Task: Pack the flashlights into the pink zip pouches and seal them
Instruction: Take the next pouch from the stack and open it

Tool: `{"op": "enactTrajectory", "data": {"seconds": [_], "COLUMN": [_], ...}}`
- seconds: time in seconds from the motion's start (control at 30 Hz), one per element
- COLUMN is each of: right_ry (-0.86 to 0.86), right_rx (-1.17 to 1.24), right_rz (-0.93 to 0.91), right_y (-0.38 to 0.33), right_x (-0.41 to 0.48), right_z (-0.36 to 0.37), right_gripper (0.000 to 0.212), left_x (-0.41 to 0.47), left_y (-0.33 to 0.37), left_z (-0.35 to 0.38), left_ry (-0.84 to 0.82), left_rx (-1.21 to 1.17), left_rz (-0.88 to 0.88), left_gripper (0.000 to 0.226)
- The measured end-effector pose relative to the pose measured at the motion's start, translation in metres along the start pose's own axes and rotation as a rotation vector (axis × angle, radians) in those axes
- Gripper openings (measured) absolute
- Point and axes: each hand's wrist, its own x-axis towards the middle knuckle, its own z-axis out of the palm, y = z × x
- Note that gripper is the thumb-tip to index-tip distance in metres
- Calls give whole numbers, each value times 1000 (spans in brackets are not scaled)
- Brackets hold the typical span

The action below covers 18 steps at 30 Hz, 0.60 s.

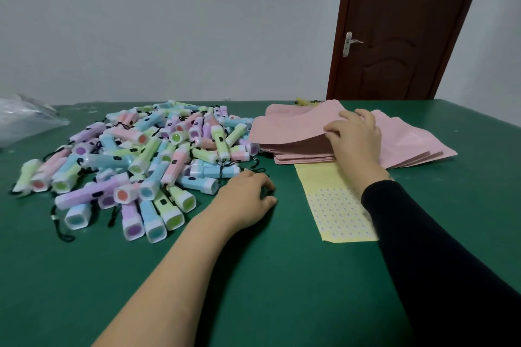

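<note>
Right hand [353, 138] is out over the stack of pink zip pouches [411, 143], palm down with the wrist low. Its fingers are curled over the top pouch [293, 124] and the thumb is tucked at its near edge, so that pouch is bowed up off the rest. That arm is in a black sleeve [437, 262] and comes in from the near right corner of the desk [296, 290]. The forearm crosses a pale yellow sticker sheet [332, 205] covered in rows of tiny dots. The sheet's far end is tucked under the stack.

Left hand [248, 194] sits knuckles-up on the desk around the middle, fingers loosely curled, and the bare forearm runs back to the near edge. There's a bit of black cord [267, 191] right at the fingertips, but honestly I can't tell if it's pinching it or just resting there.

The flashlights [146, 160] are all loose in one big pile just left of that hand, spreading toward the far left side. They're pastel pink, blue, green and purple with white heads and black wrist cords, and none are in a pouch. The pouch stack sits by the far edge, right of the middle, fanned out toward the right.

A clear plastic bag [25, 121] lies at the left edge. A dark brown door [403, 25] stands behind the far right corner.
</note>
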Motion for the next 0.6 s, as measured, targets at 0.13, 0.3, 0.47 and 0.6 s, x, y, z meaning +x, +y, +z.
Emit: {"op": "enactTrajectory", "data": {"seconds": [0.13, 0.3, 0.47, 0.6], "right_ry": [101, 149, 240, 109], "right_rx": [192, 374, 851, 1313], "right_rz": [-88, -191, -97, 240], "right_y": [-15, -58, -99, -111], "right_x": [-3, -16, -34, -39], "right_z": [-13, -26, -36, -35], "right_gripper": [19, 19, 8, 12], "left_x": [-1, 1, -1, -4], "left_y": [1, 2, 7, 9], "left_z": [-1, -2, -9, -17], "left_ry": [1, 112, 453, 656], "left_rx": [-8, -122, -396, -550], "left_rz": [2, -10, 15, -27], "left_gripper": [33, 43, 68, 81]}}
